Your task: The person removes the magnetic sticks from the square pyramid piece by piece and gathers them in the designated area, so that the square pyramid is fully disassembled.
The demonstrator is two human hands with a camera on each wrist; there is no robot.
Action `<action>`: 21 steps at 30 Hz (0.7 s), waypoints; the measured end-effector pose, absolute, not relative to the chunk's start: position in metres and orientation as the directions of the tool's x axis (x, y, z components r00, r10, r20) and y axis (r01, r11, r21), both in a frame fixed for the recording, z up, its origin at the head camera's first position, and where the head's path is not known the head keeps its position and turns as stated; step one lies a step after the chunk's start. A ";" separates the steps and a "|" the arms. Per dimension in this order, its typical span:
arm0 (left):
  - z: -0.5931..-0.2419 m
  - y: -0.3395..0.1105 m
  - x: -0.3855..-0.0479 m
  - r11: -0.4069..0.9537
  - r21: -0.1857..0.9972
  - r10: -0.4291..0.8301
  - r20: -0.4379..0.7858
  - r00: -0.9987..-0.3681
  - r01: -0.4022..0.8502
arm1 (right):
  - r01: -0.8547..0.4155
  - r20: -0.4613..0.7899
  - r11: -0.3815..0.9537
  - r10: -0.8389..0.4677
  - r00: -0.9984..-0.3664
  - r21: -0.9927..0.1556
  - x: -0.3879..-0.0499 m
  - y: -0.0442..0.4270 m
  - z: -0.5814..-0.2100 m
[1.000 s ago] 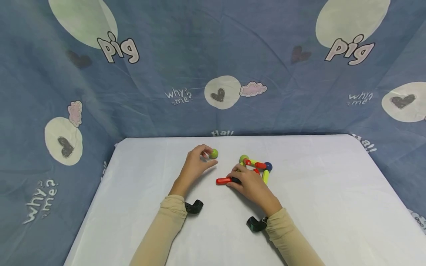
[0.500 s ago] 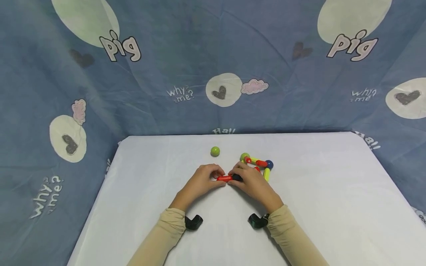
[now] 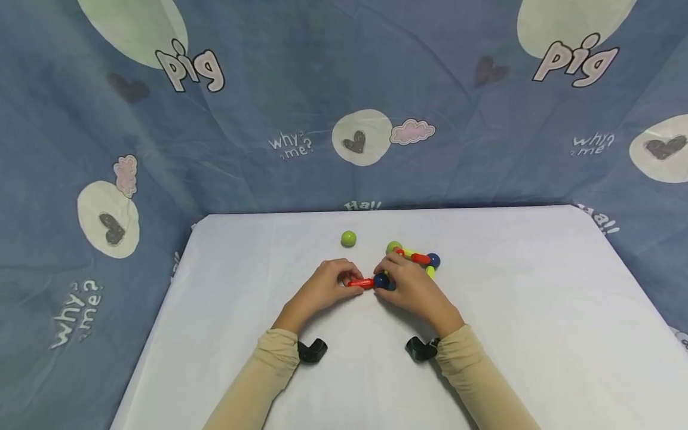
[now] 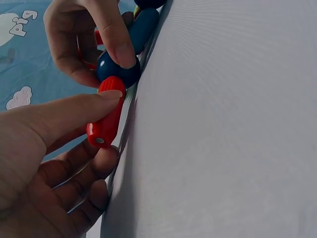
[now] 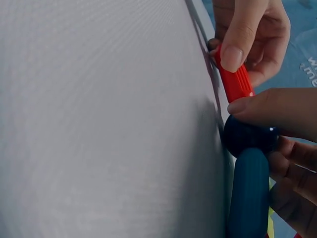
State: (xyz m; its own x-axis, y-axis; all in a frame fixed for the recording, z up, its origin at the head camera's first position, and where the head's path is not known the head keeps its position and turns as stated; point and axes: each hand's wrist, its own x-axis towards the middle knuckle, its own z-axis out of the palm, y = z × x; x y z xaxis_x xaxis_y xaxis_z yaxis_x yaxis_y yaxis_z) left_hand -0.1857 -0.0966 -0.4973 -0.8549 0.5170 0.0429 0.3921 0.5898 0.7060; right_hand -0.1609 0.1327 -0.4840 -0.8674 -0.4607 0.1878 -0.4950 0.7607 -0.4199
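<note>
My left hand [image 3: 322, 291] pinches a red magnetic rod [image 3: 360, 283] between thumb and fingers. The rod's inner end meets a dark blue ball [image 4: 119, 69], which my right hand [image 3: 416, 294] grips between thumb and fingers. From that ball a teal-blue rod [image 5: 249, 193] runs on beneath my right hand, toward another dark ball at the top of the left wrist view. Beyond my right hand lie joined pieces: a green ball [image 3: 394, 246], a red rod [image 3: 420, 258], a blue ball [image 3: 433, 260] and yellow rods. My right hand partly hides them.
A loose green ball [image 3: 348, 238] sits behind my hands on the white table [image 3: 537, 334]. A blue printed cloth [image 3: 301, 185] hangs behind the table's far edge. Each wrist carries a black camera mount [image 3: 313, 351].
My left hand has left the loose green ball, come nearer, and taken hold of the red rod. My right hand's grip has shifted, and the blue ball now shows between the hands.
</note>
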 end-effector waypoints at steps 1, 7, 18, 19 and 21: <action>-0.497 -0.097 -0.186 0.590 0.706 0.518 0.042 -0.854 0.392 | -0.495 0.188 0.764 -0.460 -0.868 -0.414 -0.161 0.132 -0.484; -0.498 -0.100 -0.187 0.580 0.712 0.528 0.040 -0.848 0.395 | -0.501 0.198 0.759 -0.462 -0.864 -0.416 -0.162 0.131 -0.483; -0.497 -0.101 -0.185 0.567 0.722 0.562 0.011 -0.827 0.395 | -0.507 0.195 0.733 -0.474 -0.859 -0.453 -0.162 0.133 -0.486; -0.496 -0.101 -0.185 0.567 0.722 0.564 0.010 -0.826 0.396 | -0.506 0.194 0.732 -0.474 -0.859 -0.455 -0.162 0.133 -0.486; -0.497 -0.102 -0.185 0.568 0.717 0.569 0.013 -0.822 0.404 | -0.505 0.193 0.730 -0.473 -0.860 -0.460 -0.162 0.133 -0.486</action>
